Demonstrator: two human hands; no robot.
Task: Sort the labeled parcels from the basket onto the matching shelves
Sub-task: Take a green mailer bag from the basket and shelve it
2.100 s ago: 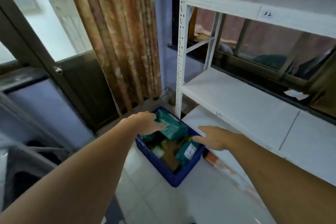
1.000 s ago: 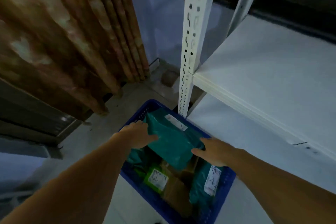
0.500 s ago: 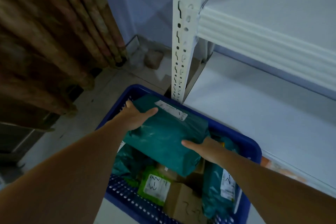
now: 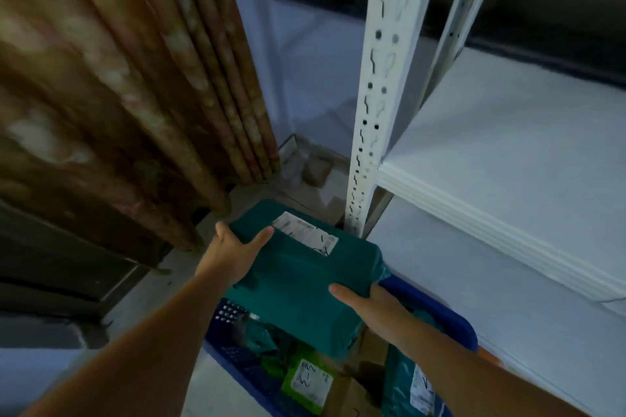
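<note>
A large teal parcel (image 4: 301, 284) with a white label on its far end is held above the blue basket (image 4: 450, 322). My left hand (image 4: 233, 254) grips its far left edge, thumb on top. My right hand (image 4: 369, 305) grips its near right corner. Below it in the basket lie a light green parcel (image 4: 306, 382) with a handwritten label, a brown cardboard box (image 4: 352, 393) and another teal parcel (image 4: 410, 382). White shelves (image 4: 501, 179) stand to the right.
A white slotted upright post (image 4: 376, 95) of the shelf unit rises just beyond the parcel. A brown patterned curtain (image 4: 118, 78) hangs at the left. Some rubble lies in the floor corner (image 4: 311, 169). A lower shelf board (image 4: 474, 274) runs beside the basket.
Both hands have closed on the large teal parcel and raised it out of the basket. The view has tilted up, showing more of the post and shelf.
</note>
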